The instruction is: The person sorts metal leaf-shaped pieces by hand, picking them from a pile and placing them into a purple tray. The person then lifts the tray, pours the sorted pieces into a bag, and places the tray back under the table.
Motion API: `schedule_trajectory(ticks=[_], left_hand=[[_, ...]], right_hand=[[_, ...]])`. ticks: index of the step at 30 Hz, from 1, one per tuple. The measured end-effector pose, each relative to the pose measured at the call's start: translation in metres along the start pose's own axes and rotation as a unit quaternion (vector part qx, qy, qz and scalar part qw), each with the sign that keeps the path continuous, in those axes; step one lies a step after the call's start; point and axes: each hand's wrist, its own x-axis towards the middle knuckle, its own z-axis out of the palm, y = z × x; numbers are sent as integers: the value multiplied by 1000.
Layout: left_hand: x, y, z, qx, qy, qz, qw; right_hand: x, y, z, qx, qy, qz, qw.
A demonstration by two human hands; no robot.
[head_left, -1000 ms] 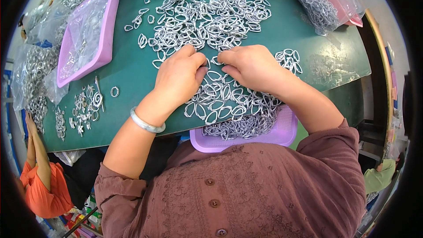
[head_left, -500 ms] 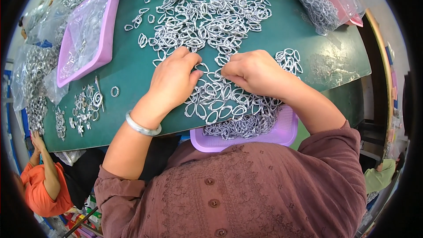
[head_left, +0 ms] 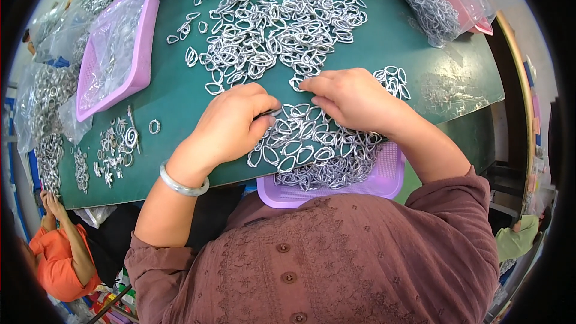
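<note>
My left hand, with a pale bangle on its wrist, pinches a silver oval ring seen edge-on between thumb and forefinger. To its right, my right hand reaches with its forefinger to silver rings at the near tip of the big far pile; its thumb is held apart. Between and below both hands lies a nearer spread of pointed oval rings at the table edge. Under that edge, a purple basket at my lap holds many more rings.
The green table carries small metal parts and a purple tray with plastic bags at left. A clear bag of rings stands far right, a small ring cluster near my right forearm. A person in orange works at left.
My left hand has drawn slightly down and closer to me, with the ring in its pinch. My right forefinger has stretched away from the thumb toward the far pile.
</note>
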Motion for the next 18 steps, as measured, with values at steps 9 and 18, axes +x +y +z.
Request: schedule_trajectory(ticks=[9, 18], left_hand=[[7, 5, 16, 92, 24, 31, 995], [11, 5, 21, 72, 48, 23, 996]], right_hand=[[-8, -1, -7, -6, -57, -41, 998], [-14, 2, -7, -30, -57, -11, 998]])
